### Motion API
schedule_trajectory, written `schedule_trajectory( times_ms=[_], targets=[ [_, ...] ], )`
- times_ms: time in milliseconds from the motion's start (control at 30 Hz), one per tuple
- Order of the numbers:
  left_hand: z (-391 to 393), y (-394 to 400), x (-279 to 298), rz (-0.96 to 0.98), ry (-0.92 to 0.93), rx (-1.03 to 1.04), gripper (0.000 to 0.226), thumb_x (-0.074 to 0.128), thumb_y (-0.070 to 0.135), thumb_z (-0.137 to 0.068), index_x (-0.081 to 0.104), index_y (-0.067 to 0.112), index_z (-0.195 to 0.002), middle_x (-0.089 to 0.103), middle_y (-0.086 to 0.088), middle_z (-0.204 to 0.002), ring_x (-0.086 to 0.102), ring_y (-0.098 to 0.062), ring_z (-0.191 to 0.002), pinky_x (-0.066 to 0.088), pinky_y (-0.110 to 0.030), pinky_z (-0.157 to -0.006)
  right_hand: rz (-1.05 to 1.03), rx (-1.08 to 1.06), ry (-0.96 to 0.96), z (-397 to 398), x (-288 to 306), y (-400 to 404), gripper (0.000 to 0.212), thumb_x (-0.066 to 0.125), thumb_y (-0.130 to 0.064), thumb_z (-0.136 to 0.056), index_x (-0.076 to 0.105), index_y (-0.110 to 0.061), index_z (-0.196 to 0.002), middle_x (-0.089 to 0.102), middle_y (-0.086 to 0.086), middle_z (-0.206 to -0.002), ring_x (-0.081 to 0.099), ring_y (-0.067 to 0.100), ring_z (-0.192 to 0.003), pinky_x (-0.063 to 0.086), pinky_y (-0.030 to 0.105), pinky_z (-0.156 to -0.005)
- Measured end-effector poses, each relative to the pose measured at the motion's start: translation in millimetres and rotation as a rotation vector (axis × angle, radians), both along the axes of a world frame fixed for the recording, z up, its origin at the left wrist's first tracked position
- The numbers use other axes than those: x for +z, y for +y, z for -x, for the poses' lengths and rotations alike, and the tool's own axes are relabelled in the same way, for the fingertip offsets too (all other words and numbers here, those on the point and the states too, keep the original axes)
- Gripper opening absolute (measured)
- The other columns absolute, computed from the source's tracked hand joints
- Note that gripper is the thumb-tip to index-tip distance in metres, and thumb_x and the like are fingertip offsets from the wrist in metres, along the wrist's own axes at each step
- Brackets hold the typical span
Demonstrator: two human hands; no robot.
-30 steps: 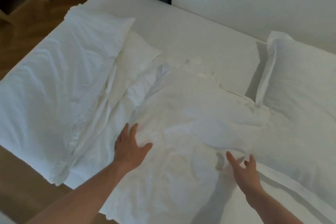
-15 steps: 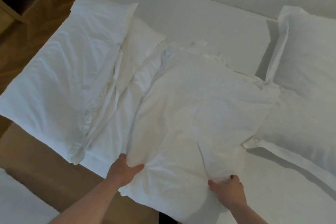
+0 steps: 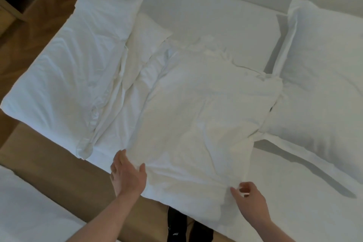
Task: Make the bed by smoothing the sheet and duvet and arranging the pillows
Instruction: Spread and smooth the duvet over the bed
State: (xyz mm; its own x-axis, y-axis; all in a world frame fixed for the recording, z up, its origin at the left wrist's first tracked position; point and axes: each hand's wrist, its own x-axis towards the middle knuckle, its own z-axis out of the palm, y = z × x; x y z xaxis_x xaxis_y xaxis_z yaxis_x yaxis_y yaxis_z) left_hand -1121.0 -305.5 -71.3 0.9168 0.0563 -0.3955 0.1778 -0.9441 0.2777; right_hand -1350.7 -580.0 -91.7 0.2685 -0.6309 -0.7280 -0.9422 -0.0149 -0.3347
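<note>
White bed with bedding on top
Three pillows lie on its sheet: a crumpled one in the middle, another left, another right.

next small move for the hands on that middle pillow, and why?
Probably grip the middle pillow at its near edge and pull it square. It lies crumpled, its near edge overhanging the side of the bed. The left hand rests open at the near left corner. The right hand, fingers loosely curled, touches the near right corner; no firm grip shows.
</note>
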Motion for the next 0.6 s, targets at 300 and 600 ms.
schedule_trajectory(
  times_ms=[300, 600],
  targets=[
    [44.5, -36.2, 15.8, 0.122, 0.455, -0.594, 0.048, 0.057, 0.04, -0.099, 0.042, 0.036, -0.145, 0.024, 0.015, -0.16, 0.023, -0.008, -0.147, 0.022, -0.022, -0.118, -0.253, -0.376, -0.083, -27.0, -5.2, -38.0, 0.12, 0.076, -0.066, -0.078, 0.007, -0.019, -0.164, 0.029, 0.009, -0.166, 0.039, 0.034, -0.146, 0.033, 0.046, -0.116],
    [85.6, -74.8, 45.6, 0.174, 0.621, -0.712, 0.041, 0.06, 0.048, -0.089, 0.049, 0.044, -0.128, 0.028, 0.021, -0.15, 0.034, -0.004, -0.137, 0.036, -0.03, -0.113, -0.349, -0.506, -0.168, -43.8, -6.6, -37.6, 0.14, 0.087, -0.064, -0.064, -0.001, -0.021, -0.164, 0.044, 0.01, -0.155, 0.059, 0.034, -0.122, 0.045, 0.049, -0.11]
  ],
)
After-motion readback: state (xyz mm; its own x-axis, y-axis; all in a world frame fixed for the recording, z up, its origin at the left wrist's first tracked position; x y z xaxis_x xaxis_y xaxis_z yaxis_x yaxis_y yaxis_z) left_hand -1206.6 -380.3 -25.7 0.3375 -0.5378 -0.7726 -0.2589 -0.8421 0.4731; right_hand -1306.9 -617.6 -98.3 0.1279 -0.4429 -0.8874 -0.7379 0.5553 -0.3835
